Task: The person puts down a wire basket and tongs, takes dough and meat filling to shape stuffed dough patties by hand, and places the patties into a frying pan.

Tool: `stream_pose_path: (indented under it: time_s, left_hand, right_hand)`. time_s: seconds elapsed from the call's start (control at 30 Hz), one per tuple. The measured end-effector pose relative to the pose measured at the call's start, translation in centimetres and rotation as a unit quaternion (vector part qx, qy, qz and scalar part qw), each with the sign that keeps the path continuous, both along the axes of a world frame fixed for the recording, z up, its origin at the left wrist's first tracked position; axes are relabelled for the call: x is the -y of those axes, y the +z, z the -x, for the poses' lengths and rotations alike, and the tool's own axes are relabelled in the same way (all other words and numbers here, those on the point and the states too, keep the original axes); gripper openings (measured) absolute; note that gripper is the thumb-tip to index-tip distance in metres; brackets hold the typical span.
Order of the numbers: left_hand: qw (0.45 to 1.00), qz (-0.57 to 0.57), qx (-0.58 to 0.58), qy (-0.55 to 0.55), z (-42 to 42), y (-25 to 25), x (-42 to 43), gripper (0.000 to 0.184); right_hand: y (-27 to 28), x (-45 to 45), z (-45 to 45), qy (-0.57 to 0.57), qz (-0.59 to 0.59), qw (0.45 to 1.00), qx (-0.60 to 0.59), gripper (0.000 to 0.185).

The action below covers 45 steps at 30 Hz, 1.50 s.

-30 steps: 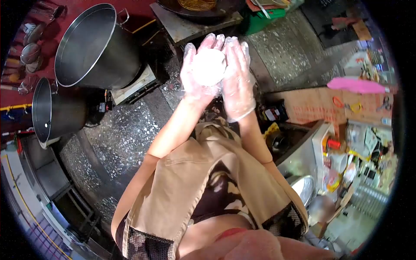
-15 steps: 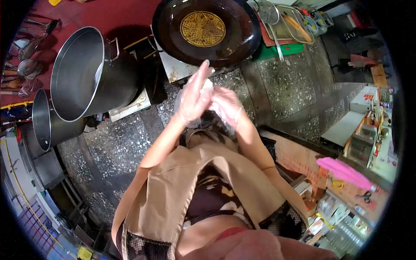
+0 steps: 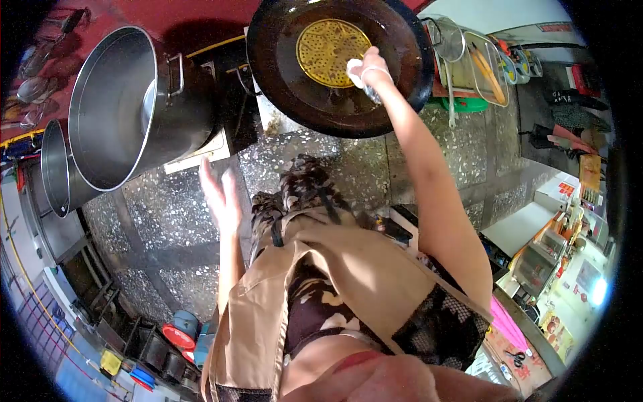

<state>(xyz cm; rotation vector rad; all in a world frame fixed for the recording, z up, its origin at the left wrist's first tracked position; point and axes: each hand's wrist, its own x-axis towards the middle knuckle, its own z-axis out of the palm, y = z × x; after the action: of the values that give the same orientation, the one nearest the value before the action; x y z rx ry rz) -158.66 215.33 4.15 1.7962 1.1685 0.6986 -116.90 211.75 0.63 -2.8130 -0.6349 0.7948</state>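
My right hand [image 3: 373, 70], in a clear plastic glove, reaches over the large dark wok [image 3: 281, 100]. Its fingers close on a small white lump [image 3: 355, 71] whose kind I cannot make out. Just below that lump lies a round, perforated yellow plate [image 3: 325, 50] in the bottom of the wok. My left hand [image 3: 222, 199] is held out over the floor at the left, thumb apart from its stretched fingers, with nothing in it. It is nearest to the tall metal stockpot [image 3: 181, 120] but does not touch it.
A smaller pot [image 3: 57, 171] stands beyond the stockpot. Right of the wok are a wire strainer [image 3: 449, 40] and a tray [image 3: 482, 80] holding wooden-handled tools. Several ladles [image 3: 33, 90] hang at the far left. A pink item [image 3: 507, 321] lies on the board at right.
Both gloved hands were together around the white lump in front of the wok. They have parted: the right moved forward over the wok with the lump, the left moved left and back.
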Motion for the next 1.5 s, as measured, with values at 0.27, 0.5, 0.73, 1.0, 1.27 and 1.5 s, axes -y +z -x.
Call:
stream_pose_path:
  time_s: [0.27,0.5,0.73,1.0,1.27,1.5]
  left_hand:
    - [0.991,0.027,-0.11,0.073,9.0,-2.0,3.5,0.051]
    - [0.992,-0.023,-0.12,-0.017,13.2,-1.9,3.9,0.051]
    - [0.971,0.027,-0.071,-0.226,20.8,-1.6,6.1,0.051]
    - [0.839,0.063,0.016,-0.54,23.0,2.8,16.3,0.048]
    - [0.743,0.089,0.004,-0.663,26.1,4.7,27.4,0.048]
    - [0.656,0.036,0.064,-0.751,31.5,4.1,44.9,0.046]
  right_hand:
    - [-8.0,-2.1,-3.8,-0.061,-0.016,0.997,0.04,0.09]
    - [0.6,1.3,1.2,-0.176,-0.213,0.961,-0.024,0.062]
    - [19.0,29.7,31.8,-0.281,-0.614,0.714,0.184,0.025]
    - [21.0,56.3,59.2,-0.556,-0.501,0.554,0.366,0.041]
    - [8.3,74.7,78.2,-0.549,0.302,0.767,0.139,0.06]
    - [-6.3,83.0,86.9,-0.314,0.172,0.934,0.021,0.077]
